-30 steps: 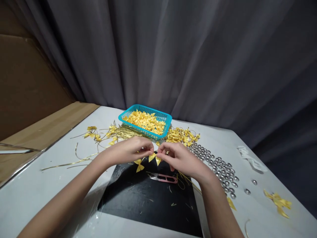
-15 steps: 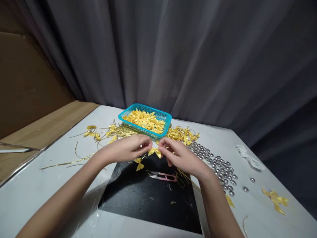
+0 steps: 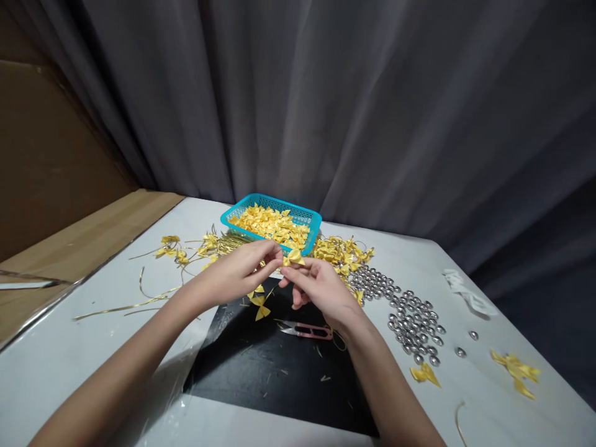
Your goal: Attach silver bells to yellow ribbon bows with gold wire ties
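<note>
Between my two hands, above the far part of the black mat [image 3: 279, 388], is a yellow ribbon bow [image 3: 294, 257]. My right hand [image 3: 319, 282] holds it between thumb and forefinger. My left hand [image 3: 254, 264] pinches at the bow's left side; whether it grips the bow or a thin cord there I cannot make out. Below my left hand hangs or lies another yellow bow [image 3: 262, 308]. Pink-handled thread snips [image 3: 307, 331] lie on the mat beneath my hands.
Behind my hands a blue basket [image 3: 317, 226] holds many yellow bows. Gold cords [image 3: 228, 244] lie before it, with a bow pile [image 3: 342, 251] at its right. Silver bells or beads [image 3: 412, 323] spread to the right, near loose bows [image 3: 516, 370] and crumpled white material [image 3: 468, 293].
My right hand has moved left and slightly up, closer to my left hand. The bow is raised and turned, now lying on the right fingers.
</note>
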Demonstrator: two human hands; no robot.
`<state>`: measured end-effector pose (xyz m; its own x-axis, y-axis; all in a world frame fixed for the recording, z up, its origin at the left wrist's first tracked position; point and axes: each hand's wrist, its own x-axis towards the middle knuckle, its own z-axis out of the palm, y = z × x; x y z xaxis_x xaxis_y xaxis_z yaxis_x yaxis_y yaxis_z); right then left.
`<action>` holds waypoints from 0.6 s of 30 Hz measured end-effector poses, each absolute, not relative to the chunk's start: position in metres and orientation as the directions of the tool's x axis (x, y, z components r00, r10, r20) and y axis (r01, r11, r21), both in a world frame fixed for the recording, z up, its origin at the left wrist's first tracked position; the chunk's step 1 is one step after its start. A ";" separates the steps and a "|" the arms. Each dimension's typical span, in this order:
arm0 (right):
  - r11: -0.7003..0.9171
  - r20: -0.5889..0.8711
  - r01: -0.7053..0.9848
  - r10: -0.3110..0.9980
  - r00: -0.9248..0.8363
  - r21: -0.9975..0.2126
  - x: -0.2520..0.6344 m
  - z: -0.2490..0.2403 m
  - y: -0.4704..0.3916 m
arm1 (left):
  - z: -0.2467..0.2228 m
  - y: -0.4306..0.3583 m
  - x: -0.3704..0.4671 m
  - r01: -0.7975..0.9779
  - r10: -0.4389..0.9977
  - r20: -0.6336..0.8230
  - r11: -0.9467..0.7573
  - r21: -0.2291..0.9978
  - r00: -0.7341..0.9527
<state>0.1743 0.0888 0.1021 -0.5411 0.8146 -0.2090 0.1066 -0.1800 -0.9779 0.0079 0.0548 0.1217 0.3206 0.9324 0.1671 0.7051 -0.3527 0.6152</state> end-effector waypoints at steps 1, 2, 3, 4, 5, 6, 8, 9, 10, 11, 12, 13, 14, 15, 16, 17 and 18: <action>-0.180 -0.207 0.102 0.816 -0.540 -0.978 0.175 0.102 0.089 | 0.122 0.055 0.008 0.708 0.933 0.163 -0.351 0.613 0.321; -0.172 -0.204 0.110 0.815 -0.542 -0.979 0.175 0.102 0.090 | 0.122 0.055 0.008 0.713 0.934 0.160 -0.349 0.608 0.320; -0.154 -0.201 0.131 0.812 -0.547 -0.979 0.176 0.103 0.090 | 0.123 0.055 0.008 0.719 0.934 0.158 -0.348 0.602 0.320; -0.130 -0.200 0.164 0.809 -0.553 -0.978 0.177 0.103 0.090 | 0.123 0.056 0.008 0.729 0.936 0.155 -0.344 0.591 0.315; -0.100 -0.198 0.202 0.805 -0.559 -0.974 0.178 0.103 0.090 | 0.123 0.056 0.008 0.741 0.938 0.152 -0.339 0.580 0.311; -0.065 -0.195 0.242 0.803 -0.563 -0.968 0.180 0.103 0.090 | 0.123 0.057 0.008 0.751 0.940 0.151 -0.337 0.568 0.307; -0.006 -0.179 0.295 0.806 -0.564 -0.955 0.182 0.102 0.091 | 0.123 0.058 0.007 0.764 0.940 0.151 -0.338 0.549 0.307; 0.018 -0.160 0.301 0.817 -0.554 -0.953 0.183 0.102 0.091 | 0.123 0.058 0.006 0.765 0.937 0.149 -0.344 0.544 0.315; 0.043 -0.131 0.297 0.829 -0.543 -0.954 0.184 0.101 0.092 | 0.122 0.058 0.006 0.764 0.934 0.146 -0.351 0.541 0.326; 0.072 -0.095 0.285 0.841 -0.533 -0.956 0.185 0.100 0.093 | 0.122 0.058 0.005 0.761 0.930 0.142 -0.360 0.541 0.339; 0.107 -0.052 0.269 0.850 -0.523 -0.957 0.187 0.099 0.093 | 0.122 0.058 0.005 0.757 0.926 0.138 -0.367 0.541 0.350; 0.150 -0.003 0.253 0.855 -0.518 -0.956 0.188 0.099 0.095 | 0.122 0.058 0.005 0.753 0.923 0.135 -0.372 0.543 0.359; 0.203 0.049 0.241 0.851 -0.523 -0.949 0.189 0.098 0.096 | 0.122 0.058 0.004 0.749 0.921 0.133 -0.377 0.545 0.367; 0.259 0.097 0.235 0.838 -0.537 -0.937 0.191 0.098 0.097 | 0.122 0.057 0.004 0.747 0.920 0.132 -0.379 0.546 0.370; 0.309 0.137 0.234 0.824 -0.550 -0.922 0.192 0.098 0.098 | 0.123 0.057 0.004 0.749 0.920 0.132 -0.379 0.544 0.370; 0.349 0.163 0.241 0.811 -0.562 -0.906 0.194 0.098 0.099 | 0.123 0.057 0.004 0.751 0.920 0.130 -0.379 0.541 0.370; 0.376 0.172 0.255 0.800 -0.575 -0.891 0.195 0.099 0.100 | 0.123 0.056 0.004 0.754 0.920 0.129 -0.378 0.537 0.370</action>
